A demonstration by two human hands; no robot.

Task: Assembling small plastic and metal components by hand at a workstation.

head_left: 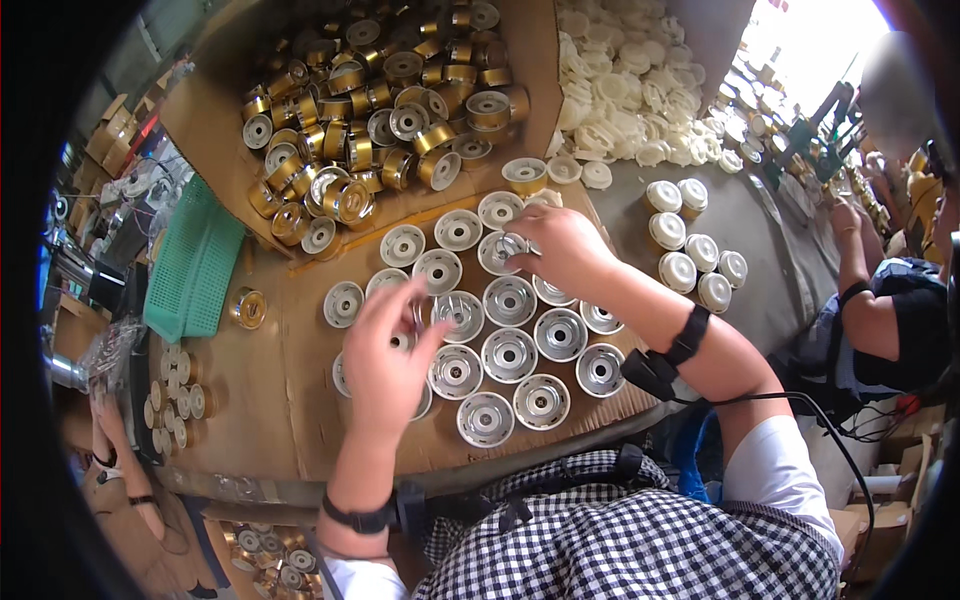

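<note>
Rows of round metal cups (509, 300) stand with their silvery hollow sides up on a flat cardboard sheet (290, 390). My left hand (385, 350) hovers over the left part of the rows, its thumb and fingers curved and apart; motion blurs it slightly. It hides some cups beneath. Farther back and to the right, my right hand (560, 245) reaches over a cup (493, 262) in a back row. Its fingertips come together around a small shiny piece, too small to name. Straps circle both my wrists, and a black cable trails from the right one.
Behind the rows, a cardboard box (535, 60) holds many gold-sided cups. Cream plastic caps (640, 90) are heaped beside it. White-capped cups (677, 271) stand at right. A green basket (190, 265) and a gold cup (248, 308) are at left. Other people (880, 300) work on both sides.
</note>
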